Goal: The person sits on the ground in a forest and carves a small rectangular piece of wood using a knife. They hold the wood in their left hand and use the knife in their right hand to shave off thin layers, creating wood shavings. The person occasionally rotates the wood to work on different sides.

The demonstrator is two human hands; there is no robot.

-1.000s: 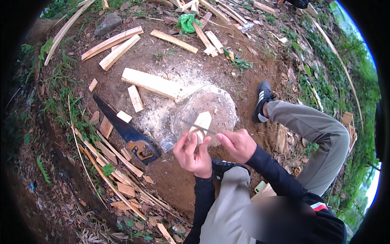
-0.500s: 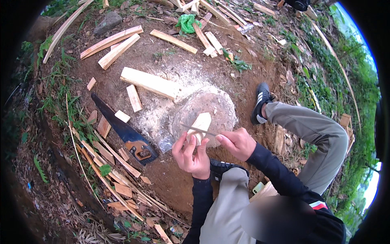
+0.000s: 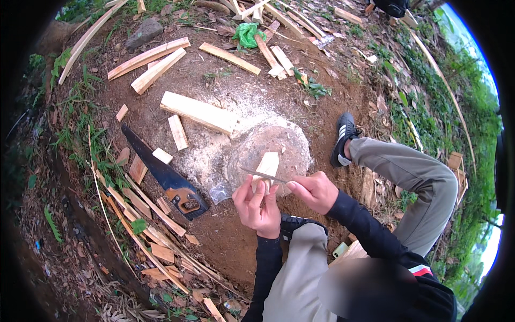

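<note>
Over a round stump [image 3: 292, 155], my left hand [image 3: 258, 211] grips the near end of a pale, short wood piece [image 3: 268, 162] between thumb and fingers. Its far end points away from me and looks cut at angles. My right hand [image 3: 316, 192] is closed around a slim knife [image 3: 264, 175], whose handle is mostly hidden in the fist. The grey blade lies across the wood's upper face, just beyond my left fingertips, its tip sticking out to the left.
A handsaw [image 3: 163, 174] lies left of the stump, near a small wood block [image 3: 162, 155]. A thick squared timber [image 3: 198, 111] rests in sawdust beyond. Offcuts [image 3: 155, 228] line the left side. A green plastic bag [image 3: 248, 35] and more strips lie at the back.
My left hand and the wood piece have shifted slightly right, and the wood has turned a little. The blade has moved slightly along it; my right hand stays nearly in place.
</note>
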